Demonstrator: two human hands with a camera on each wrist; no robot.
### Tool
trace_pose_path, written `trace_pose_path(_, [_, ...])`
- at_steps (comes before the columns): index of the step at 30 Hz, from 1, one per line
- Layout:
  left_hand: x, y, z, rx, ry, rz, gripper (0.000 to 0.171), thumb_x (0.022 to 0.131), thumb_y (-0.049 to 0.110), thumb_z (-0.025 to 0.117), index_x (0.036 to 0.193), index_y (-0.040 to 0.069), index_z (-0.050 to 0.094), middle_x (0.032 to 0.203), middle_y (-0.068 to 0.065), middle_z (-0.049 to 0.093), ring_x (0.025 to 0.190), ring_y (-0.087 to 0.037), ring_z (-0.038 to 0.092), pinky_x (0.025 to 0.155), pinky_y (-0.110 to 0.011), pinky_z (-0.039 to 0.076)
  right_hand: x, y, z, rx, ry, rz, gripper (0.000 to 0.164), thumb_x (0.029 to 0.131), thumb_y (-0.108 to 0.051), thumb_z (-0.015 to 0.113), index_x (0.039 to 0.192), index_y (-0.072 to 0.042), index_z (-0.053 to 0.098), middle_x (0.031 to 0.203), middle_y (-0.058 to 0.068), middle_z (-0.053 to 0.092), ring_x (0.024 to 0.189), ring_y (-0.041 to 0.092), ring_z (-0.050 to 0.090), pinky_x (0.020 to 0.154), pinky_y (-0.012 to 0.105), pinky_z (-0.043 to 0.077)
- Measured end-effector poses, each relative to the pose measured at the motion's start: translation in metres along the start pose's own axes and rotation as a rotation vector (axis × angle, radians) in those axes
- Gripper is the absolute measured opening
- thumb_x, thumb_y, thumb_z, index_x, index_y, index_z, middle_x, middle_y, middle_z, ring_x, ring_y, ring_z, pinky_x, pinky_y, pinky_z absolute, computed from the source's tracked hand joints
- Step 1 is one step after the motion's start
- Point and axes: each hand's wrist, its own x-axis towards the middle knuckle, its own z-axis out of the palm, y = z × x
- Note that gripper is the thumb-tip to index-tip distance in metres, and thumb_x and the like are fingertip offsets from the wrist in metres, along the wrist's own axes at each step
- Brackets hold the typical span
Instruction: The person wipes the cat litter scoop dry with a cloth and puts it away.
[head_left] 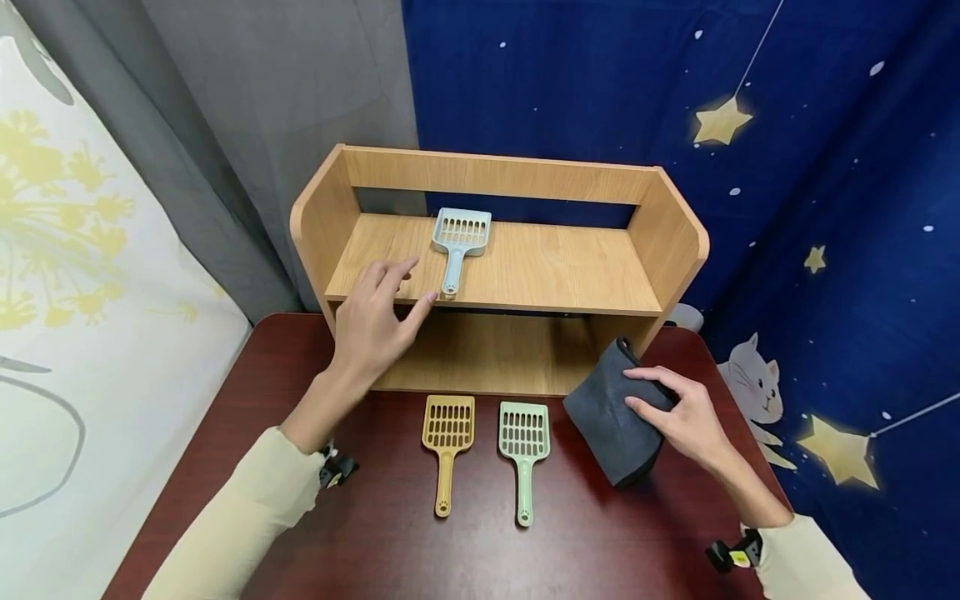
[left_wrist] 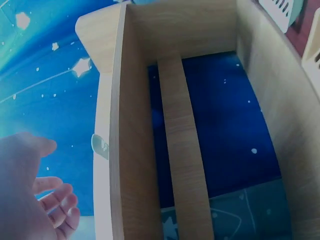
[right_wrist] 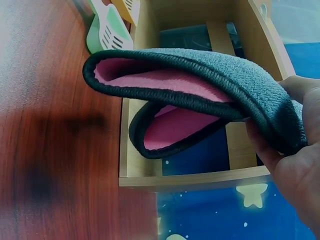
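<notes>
A light blue litter scoop point(head_left: 462, 229) lies on the upper shelf, its handle reaching the front edge. Beside that handle is my left hand point(head_left: 372, 321), thumb and fingers apart with nothing between them. The left wrist view shows only the handle's end point(left_wrist: 100, 146) over the shelf edge. My right hand point(head_left: 686, 417) pinches a folded dark grey cloth point(head_left: 617, 417) above the right side of the table. In the right wrist view its pink inner side point(right_wrist: 185, 82) shows between the black-bordered folds. A yellow litter scoop point(head_left: 448, 425) and a green one point(head_left: 524, 433) lie on the table.
A two-level wooden shelf point(head_left: 495, 158) stands at the back of the dark red table point(head_left: 375, 533), with raised side panels and a back rail. Behind it hang grey and blue star-patterned curtains point(head_left: 600, 83). A white patterned cloth point(head_left: 90, 250) hangs at left.
</notes>
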Motion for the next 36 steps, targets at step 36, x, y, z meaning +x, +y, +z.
trace_pose_path(36, [-0.188,-0.011,0.079,0.008,-0.468,-0.462,0.094,0.085,0.047,0.088,0.154,-0.003,0.049,0.128,-0.026,0.061,0.115,-0.042,0.061,0.082,-0.058,0.057,-0.019,0.022,0.038,0.261,0.105,0.26,0.039,0.092,0.001,0.08,0.13,0.002,0.071,0.124,-0.002,0.072,0.1,0.006,0.071,0.082,0.021,0.058])
